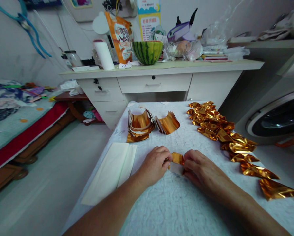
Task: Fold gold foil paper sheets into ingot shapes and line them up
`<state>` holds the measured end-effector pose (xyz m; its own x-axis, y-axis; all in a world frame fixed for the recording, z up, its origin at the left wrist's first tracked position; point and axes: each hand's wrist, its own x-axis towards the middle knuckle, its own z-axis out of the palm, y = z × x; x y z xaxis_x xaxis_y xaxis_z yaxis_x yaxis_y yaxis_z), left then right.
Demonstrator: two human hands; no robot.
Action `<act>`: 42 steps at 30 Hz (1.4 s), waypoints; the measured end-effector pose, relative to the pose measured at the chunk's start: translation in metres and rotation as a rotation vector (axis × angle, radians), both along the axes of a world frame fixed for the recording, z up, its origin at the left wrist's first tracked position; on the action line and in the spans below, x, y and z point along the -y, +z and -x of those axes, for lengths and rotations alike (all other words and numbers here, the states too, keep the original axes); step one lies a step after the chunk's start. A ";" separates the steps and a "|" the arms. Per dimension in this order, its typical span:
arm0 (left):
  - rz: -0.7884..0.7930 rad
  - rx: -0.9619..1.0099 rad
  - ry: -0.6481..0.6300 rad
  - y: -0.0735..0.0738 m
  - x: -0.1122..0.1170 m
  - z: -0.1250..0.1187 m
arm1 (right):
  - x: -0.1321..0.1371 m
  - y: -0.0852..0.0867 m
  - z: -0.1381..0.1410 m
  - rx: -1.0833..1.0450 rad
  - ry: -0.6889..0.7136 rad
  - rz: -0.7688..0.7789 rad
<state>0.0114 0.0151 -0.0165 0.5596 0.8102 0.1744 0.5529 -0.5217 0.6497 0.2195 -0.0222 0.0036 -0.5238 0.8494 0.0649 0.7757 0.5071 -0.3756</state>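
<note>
A small sheet of gold foil paper [177, 158], with a pale inner side showing, is stretched between my two hands above the cloth-covered table. My left hand [157, 164] pinches its left edge, fingers closed. On the other side, my right hand [201, 167] grips the right edge with curled fingers. Beyond the hands stand a curled stack of gold foil sheets [140, 123] and a smaller curled stack [168, 123]. White paper sheets [110, 172] lie flat left of my left forearm. Folded gold foil pieces [237, 147] run down the table's right side.
The table [159, 209] has a pale textured cover. Behind it is a white desk [154, 83] with a halved watermelon [147, 52], an orange snack bag [119, 37] and a paper roll [104, 55]. A washing machine [267, 85] stands right, a bed [21, 127] left.
</note>
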 end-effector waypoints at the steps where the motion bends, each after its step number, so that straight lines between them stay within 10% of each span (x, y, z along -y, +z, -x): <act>1: 0.001 -0.004 0.003 0.000 0.000 0.000 | 0.000 0.000 0.000 0.010 0.004 -0.011; 17: -0.031 0.030 0.000 -0.002 0.002 0.000 | 0.002 -0.012 0.005 0.173 0.068 -0.173; 42: -0.245 -0.299 -0.088 0.007 0.011 -0.003 | -0.006 -0.008 -0.009 0.007 -0.083 0.015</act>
